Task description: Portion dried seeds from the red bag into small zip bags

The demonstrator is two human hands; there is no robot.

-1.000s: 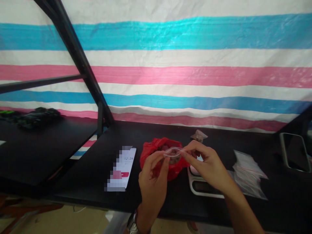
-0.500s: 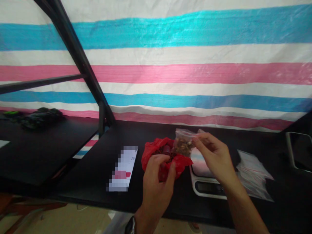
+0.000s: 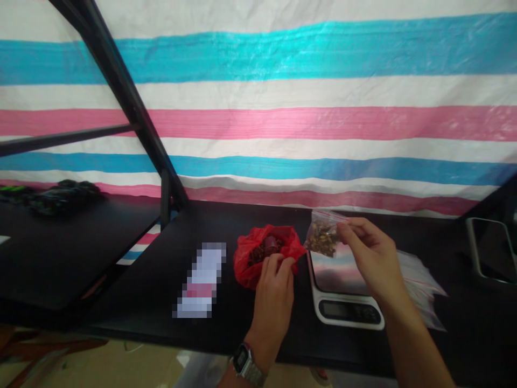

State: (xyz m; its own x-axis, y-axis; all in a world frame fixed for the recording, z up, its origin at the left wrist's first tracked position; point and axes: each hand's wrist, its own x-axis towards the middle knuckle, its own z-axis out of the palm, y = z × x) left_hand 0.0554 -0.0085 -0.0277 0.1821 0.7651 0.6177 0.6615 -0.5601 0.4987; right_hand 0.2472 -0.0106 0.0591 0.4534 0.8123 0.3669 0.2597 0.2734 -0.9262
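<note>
My right hand [image 3: 374, 258] pinches a small clear zip bag [image 3: 323, 236] filled with brown bits and holds it just above the far left corner of a white digital scale [image 3: 345, 293]. My left hand [image 3: 274, 293] rests at the near edge of an open red plastic bag [image 3: 260, 250] with dark pieces inside; its fingertips touch the red plastic. A watch sits on my left wrist.
A phone [image 3: 201, 280] lies left of the red bag on the black table [image 3: 169, 280]. A pile of empty clear zip bags [image 3: 420, 288] lies right of the scale. A tablet-like device [image 3: 490, 250] sits at the far right. A black metal frame [image 3: 133, 113] stands at the left, before a striped tarp.
My right hand carried the filled zip bag right, from over the red bag to above the scale. My left hand let go of the zip bag and dropped to the red bag's edge.
</note>
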